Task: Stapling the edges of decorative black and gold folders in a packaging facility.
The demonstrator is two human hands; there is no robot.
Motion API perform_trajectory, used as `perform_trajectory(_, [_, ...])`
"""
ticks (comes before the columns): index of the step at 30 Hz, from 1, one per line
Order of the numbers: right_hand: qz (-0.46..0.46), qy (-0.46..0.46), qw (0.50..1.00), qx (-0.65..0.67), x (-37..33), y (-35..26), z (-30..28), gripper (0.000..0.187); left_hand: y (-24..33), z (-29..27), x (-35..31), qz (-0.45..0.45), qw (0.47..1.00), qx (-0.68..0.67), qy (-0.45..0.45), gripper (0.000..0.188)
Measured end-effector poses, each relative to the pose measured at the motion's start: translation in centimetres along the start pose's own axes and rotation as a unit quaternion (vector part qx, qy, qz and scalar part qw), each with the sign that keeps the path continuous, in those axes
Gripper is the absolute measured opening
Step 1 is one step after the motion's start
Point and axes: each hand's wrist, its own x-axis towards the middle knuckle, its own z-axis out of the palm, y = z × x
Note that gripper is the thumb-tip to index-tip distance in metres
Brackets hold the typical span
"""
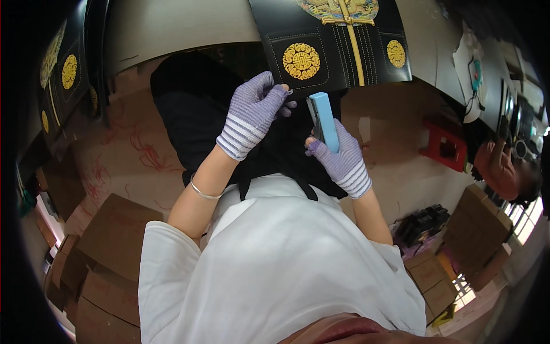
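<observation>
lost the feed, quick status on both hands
Left hand gloved, fingertips at black panel edge. Right hand gripping blue tool upright. Nothing between them.

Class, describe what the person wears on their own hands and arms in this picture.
Both the left hand and right hand wear knitted gloves in lilac with white stripes, fingertips cut short. A thin silver bangle circles the left wrist. Short white sleeves leave the forearms bare.
</observation>
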Motion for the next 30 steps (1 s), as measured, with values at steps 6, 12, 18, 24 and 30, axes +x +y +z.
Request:
perform_trajectory(6, [-0.010, 0.001, 1.000, -0.012, 0.2, -0.4, 0.1, 0.035, -0.1, -0.2, 0.0, 0.022, 1.000, -0.003, -0.001, 0.015])
perform_trajectory(12, [-0.031, 0.001, 0.999, -0.018, 0.3, -0.5, 0.1, 0.035, -0.4, -0.1, -0.2, 0.018, 1.000, 0.010, -0.001, 0.016])
perform_trajectory(18, [-0.055, 0.019, 0.998, 0.029, 0.9, -0.9, 0.5, 0.033, -0.6, -0.1, -0.6, 0.021, 1.000, 0.013, -0.004, 0.017])
perform_trajectory(24, [0.049, 0.025, 0.998, -0.010, 1.7, -0.8, 1.2, 0.036, -0.5, 0.0, -0.6, 0.023, 1.000, -0.011, -0.016, 0.016])
perform_trajectory(30, [0.027, -0.028, 0.998, 0.050, 0.6, 0.0, -2.6, 0.036, -1.3, -4.2, -0.5, 0.019, 0.998, 0.023, 0.051, 0.016])
